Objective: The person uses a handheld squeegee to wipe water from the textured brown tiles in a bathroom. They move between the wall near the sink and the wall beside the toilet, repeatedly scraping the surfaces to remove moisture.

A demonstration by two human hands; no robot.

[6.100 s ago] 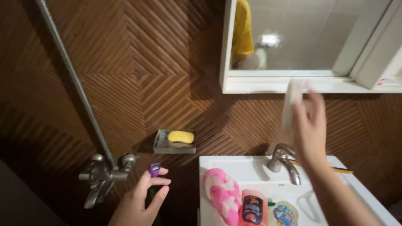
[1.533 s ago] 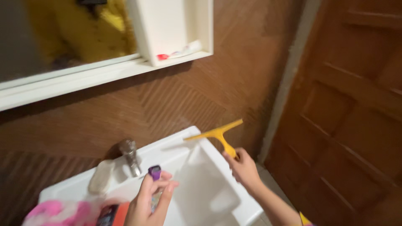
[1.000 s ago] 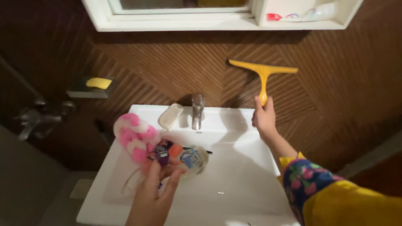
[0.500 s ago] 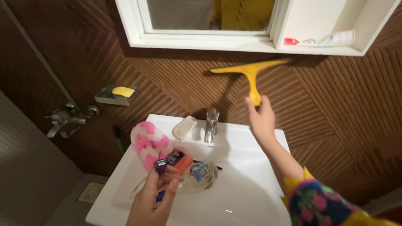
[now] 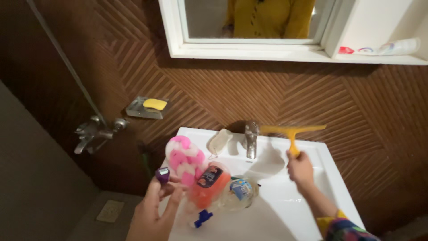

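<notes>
Right hand (image 5: 299,168) gripped yellow squeegee (image 5: 292,131) over sink (image 5: 330,178) | left hand (image 5: 154,209) pinched purple device (image 5: 162,175) | mirror (image 5: 249,18) unwiped, squeegee well below it.

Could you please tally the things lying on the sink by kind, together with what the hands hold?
Bottles: 2 (orange bottle, clear bottle)
Bath sponges: 1 (pink-and-white)
Soap bars: 1 (white)
Squeegees: 1 (yellow)
Purple clickers: 1
Total: 6
</notes>
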